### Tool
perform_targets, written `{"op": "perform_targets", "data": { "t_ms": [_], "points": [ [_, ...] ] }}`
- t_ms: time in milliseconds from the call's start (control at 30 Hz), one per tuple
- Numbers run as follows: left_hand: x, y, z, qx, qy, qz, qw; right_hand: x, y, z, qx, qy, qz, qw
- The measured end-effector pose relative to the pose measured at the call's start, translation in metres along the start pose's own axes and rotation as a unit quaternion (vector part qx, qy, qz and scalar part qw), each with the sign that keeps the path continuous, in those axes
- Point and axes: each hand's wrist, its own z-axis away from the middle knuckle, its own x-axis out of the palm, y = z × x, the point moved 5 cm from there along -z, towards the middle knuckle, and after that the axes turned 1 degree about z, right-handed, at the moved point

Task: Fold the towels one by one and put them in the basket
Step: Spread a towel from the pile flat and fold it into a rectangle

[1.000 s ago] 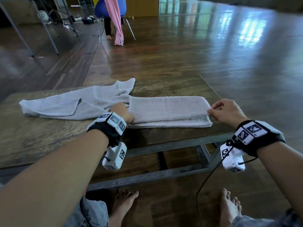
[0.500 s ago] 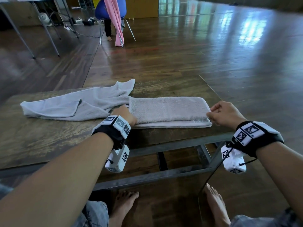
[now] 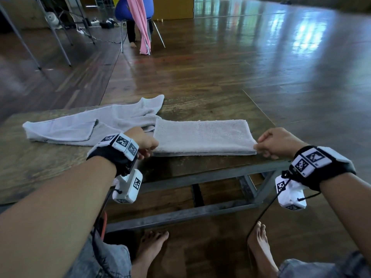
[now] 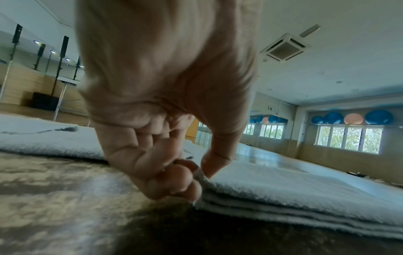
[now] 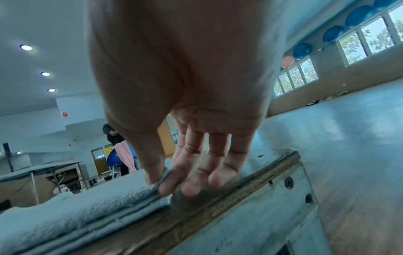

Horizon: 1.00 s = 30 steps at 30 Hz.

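Towel (image 3: 200, 135) folded into a long strip is lying along the near edge of the wooden table (image 3: 40, 167), and I am gripping it at both ends. My left hand (image 3: 143, 140) is pinching the near left corner, thumb on top and the other fingers curled underneath; in the left wrist view the layered edges are showing just below my thumb (image 4: 214, 160). My right hand (image 3: 276, 143) is pinching the near right corner between thumb and forefinger, while the other fingers (image 5: 220, 174) are hanging loosely, their tips touching or nearly touching the tabletop just inside the metal edge rail (image 5: 229, 198).

A second towel (image 3: 90, 125) is lying loose and crumpled on the far left part of the table, its right end touching the left end of the folded one, just behind my left hand. My bare feet (image 3: 150, 251) are resting on the plank floor under the table frame (image 3: 200, 175). Across the room another person (image 5: 115, 136) is standing by a blue chair with a pink cloth (image 3: 138, 23) hanging over it, and folding tables (image 3: 30, 27) are standing at the far left. Exercise balls (image 4: 353, 118) are sitting in a row above the windows.
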Motion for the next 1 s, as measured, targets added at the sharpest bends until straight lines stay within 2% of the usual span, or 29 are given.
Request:
{"op": "perform_targets", "data": {
  "t_ms": [67, 133, 200, 267, 333, 367, 433, 533, 600, 667, 733, 867, 933, 1000],
  "points": [
    [0.002, -0.002, -0.002, -0.007, -0.001, -0.020, 1.000, 0.003, -0.001, 0.000, 0.007, 0.001, 0.027, 1.000],
    [-0.001, -0.001, -0.006, 0.016, 0.033, -0.083, 0.996, 0.000, -0.006, 0.003, 0.000, 0.034, 0.101, 0.994],
    [-0.007, 0.012, -0.008, 0.104, 0.114, -0.156, 0.976, -0.005, -0.019, 0.012, -0.043, 0.114, 0.198, 0.973],
    [-0.002, 0.032, -0.003, 0.229, 0.142, -0.135, 0.954, 0.002, -0.039, 0.024, -0.151, 0.148, 0.226, 0.951],
    [0.017, 0.048, 0.003, 0.320, 0.082, -0.115, 0.937, 0.025, -0.055, 0.035, -0.243, 0.059, 0.229, 0.941],
    [0.030, 0.052, 0.005, 0.341, 0.040, -0.135, 0.930, 0.040, -0.059, 0.040, -0.261, 0.002, 0.247, 0.933],
    [0.053, 0.057, 0.004, 0.346, -0.017, -0.213, 0.913, 0.059, -0.066, 0.044, -0.265, -0.046, 0.295, 0.917],
    [0.061, 0.062, 0.004, 0.332, -0.034, -0.273, 0.902, 0.063, -0.079, 0.044, -0.244, -0.001, 0.321, 0.915],
    [0.062, 0.071, 0.009, 0.349, -0.026, -0.260, 0.900, 0.068, -0.090, 0.044, -0.271, 0.046, 0.343, 0.898],
    [0.068, 0.079, 0.015, 0.369, 0.025, -0.235, 0.899, 0.082, -0.100, 0.048, -0.320, 0.072, 0.318, 0.889],
    [0.083, 0.079, 0.017, 0.357, 0.064, -0.233, 0.902, 0.099, -0.107, 0.046, -0.345, 0.054, 0.283, 0.893],
    [0.114, 0.057, 0.005, 0.256, -0.033, -0.276, 0.926, 0.128, -0.101, 0.031, -0.313, -0.020, 0.252, 0.916],
    [0.115, 0.051, -0.003, 0.243, -0.056, -0.281, 0.927, 0.136, -0.089, 0.024, -0.278, -0.046, 0.262, 0.923],
    [0.112, 0.048, -0.007, 0.253, -0.051, -0.276, 0.926, 0.139, -0.082, 0.020, -0.264, -0.049, 0.283, 0.921]
  ]
}}
